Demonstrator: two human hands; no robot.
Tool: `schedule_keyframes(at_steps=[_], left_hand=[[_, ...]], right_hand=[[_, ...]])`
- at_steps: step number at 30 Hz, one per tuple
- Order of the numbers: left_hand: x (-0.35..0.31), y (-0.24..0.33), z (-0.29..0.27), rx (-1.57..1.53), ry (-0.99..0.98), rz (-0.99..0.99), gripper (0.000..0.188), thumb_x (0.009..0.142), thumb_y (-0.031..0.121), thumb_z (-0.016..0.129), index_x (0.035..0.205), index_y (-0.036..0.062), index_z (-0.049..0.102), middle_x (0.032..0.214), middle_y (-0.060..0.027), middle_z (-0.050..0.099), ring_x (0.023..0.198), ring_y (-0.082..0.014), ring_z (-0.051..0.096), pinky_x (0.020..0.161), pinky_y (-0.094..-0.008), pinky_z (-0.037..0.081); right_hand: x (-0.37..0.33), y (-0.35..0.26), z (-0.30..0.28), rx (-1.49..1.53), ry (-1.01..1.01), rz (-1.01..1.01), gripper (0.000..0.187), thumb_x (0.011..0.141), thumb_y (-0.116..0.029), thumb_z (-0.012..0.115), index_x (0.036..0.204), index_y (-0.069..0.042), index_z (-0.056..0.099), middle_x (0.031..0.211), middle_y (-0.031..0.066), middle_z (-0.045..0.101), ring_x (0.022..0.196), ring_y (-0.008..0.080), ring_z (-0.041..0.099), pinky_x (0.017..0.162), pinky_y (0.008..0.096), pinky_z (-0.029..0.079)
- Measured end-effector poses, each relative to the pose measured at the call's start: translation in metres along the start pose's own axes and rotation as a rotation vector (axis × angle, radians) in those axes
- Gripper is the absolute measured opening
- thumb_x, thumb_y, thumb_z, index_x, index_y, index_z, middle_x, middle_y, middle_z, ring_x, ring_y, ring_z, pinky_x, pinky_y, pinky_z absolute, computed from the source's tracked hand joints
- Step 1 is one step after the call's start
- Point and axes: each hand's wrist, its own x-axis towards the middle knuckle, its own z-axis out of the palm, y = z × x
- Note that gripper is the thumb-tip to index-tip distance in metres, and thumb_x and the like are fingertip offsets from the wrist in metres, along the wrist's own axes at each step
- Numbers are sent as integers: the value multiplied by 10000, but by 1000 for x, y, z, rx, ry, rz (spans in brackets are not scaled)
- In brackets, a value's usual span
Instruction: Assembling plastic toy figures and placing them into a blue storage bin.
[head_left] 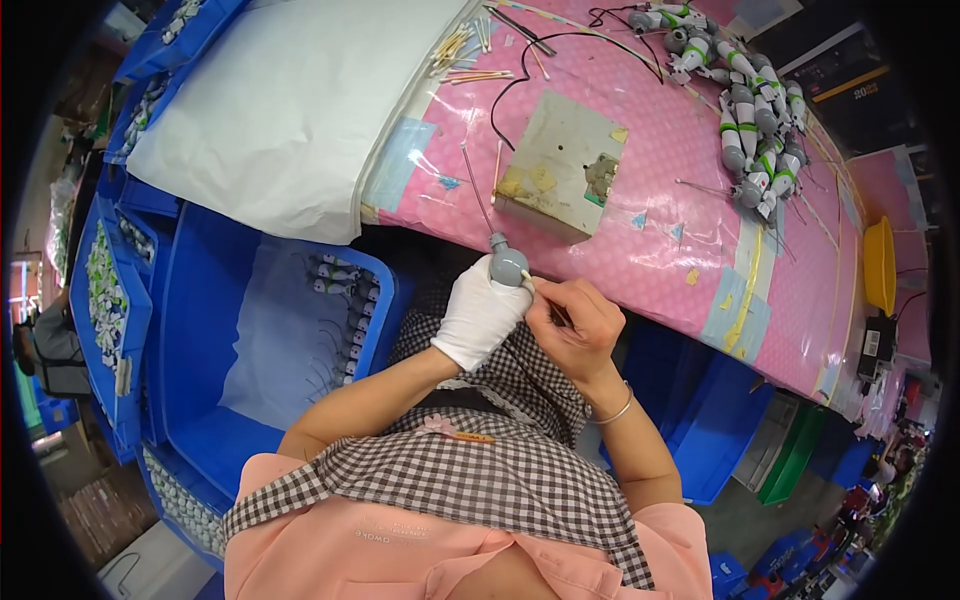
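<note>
Gripping a small grey toy figure (508, 266) in a white-gloved fist, the left hand (480, 315) is raised in front of the chest, fingers curled shut around the lower part so that only the rounded grey top and a thin wire sticking up from it show above the glove. The left forearm comes up bare from the lower left, elbow bent. The right hand (575, 325) sits just beside it, bare, with thumb and forefinger pinched on a cotton swab (530, 280) whose tip touches the side of the figure; the other fingers are folded into the palm. A thin bangle (615, 410) rings the right wrist.

Both hands hover over the lap, just short of the near edge of the pink table (690, 200), which curves away to the right. On the table beyond the hands lies a worn square pad (560, 165), with a heap of finished grey figures (750, 120) well apart at the far right and loose swabs (465, 55) at the top. To the left a blue bin (200, 330) stands close against the left elbow, leaving little room that side; the right side is more open.
</note>
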Motion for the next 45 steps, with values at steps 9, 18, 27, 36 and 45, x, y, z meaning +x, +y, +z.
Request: schedule_keyframes(at_steps=[9, 18, 27, 36, 45], left_hand=[[1, -9, 2, -54, 3, -34, 213, 782, 199, 631, 883, 15, 598, 783, -182, 630, 725, -321, 623, 654, -364, 486], [3, -3, -2, 5, -30, -16, 202, 783, 182, 631, 892, 17, 591, 781, -183, 629, 746, -323, 631, 650, -369, 487], [3, -3, -2, -51, -48, -18, 122, 805, 110, 628, 864, 27, 561, 733, -36, 584, 669, -102, 519, 620, -277, 447], [1, 0, -3, -46, -50, -25, 140, 808, 117, 629, 888, 15, 576, 760, -37, 601, 678, -96, 529, 620, -271, 451], [0, -7, -1, -81, -59, -43, 126, 816, 131, 625, 862, 32, 563, 758, -17, 573, 692, -87, 505, 629, -268, 442]], right_hand=[[-1, 0, 0, -21, -9, -26, 170, 655, 66, 660, 812, 3, 658, 599, 64, 555, 480, 130, 523, 453, 234, 412], [6, 2, 4, -9, -17, 1, 160, 648, 60, 666, 799, 6, 659, 607, 71, 567, 480, 129, 530, 451, 227, 413], [6, 0, 3, -21, -44, -8, 202, 639, 52, 672, 830, -9, 654, 625, 76, 581, 499, 164, 565, 458, 255, 448], [-2, 5, 3, 22, 0, 37, 156, 649, 44, 671, 793, -11, 649, 592, 66, 556, 480, 161, 538, 443, 257, 419], [-4, 3, 4, 12, 2, -4, 165, 641, 55, 668, 792, -11, 649, 609, 77, 570, 487, 164, 552, 454, 254, 438]])
